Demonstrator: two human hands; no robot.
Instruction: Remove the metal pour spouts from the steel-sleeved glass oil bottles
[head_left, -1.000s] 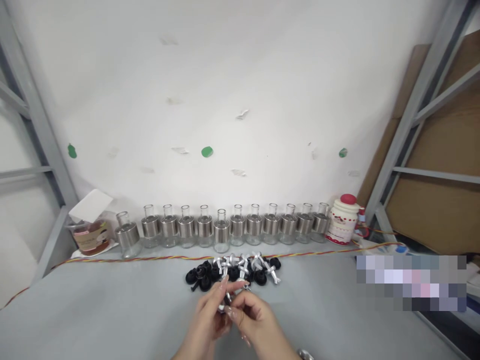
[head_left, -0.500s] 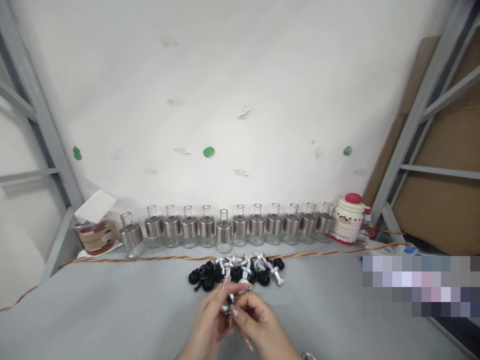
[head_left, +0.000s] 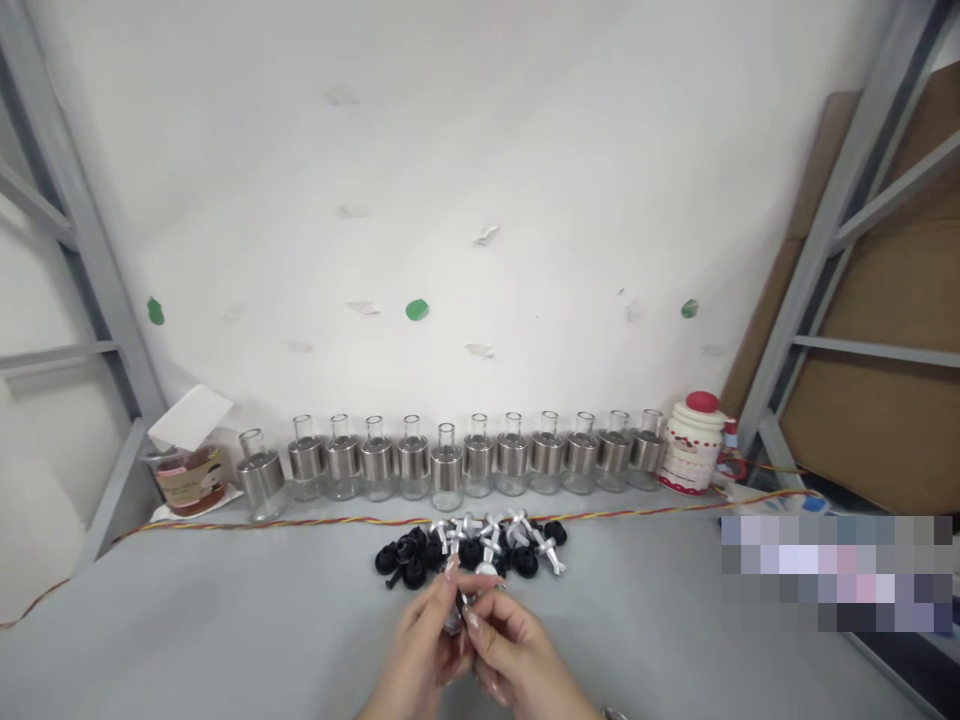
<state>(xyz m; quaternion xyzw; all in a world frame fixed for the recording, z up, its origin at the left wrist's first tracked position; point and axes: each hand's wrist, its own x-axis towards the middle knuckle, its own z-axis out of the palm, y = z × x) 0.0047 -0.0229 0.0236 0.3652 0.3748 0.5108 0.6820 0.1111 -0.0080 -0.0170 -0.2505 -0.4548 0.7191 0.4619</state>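
Left hand (head_left: 427, 628) and right hand (head_left: 511, 642) pinching dark part (head_left: 461, 601), brown tub label (head_left: 189, 489) unreadable

L grip (head_left: 421, 634) & R grip (head_left: 511, 640) tog. low ctr, R fingers (head_left: 501, 604) bent inward.

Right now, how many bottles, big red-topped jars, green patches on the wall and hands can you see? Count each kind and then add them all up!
Glass bottles with metal bands: 12
White jar with a red top: 1
Green wall patches: 3
Hands, left hand and right hand: 2
Total: 18
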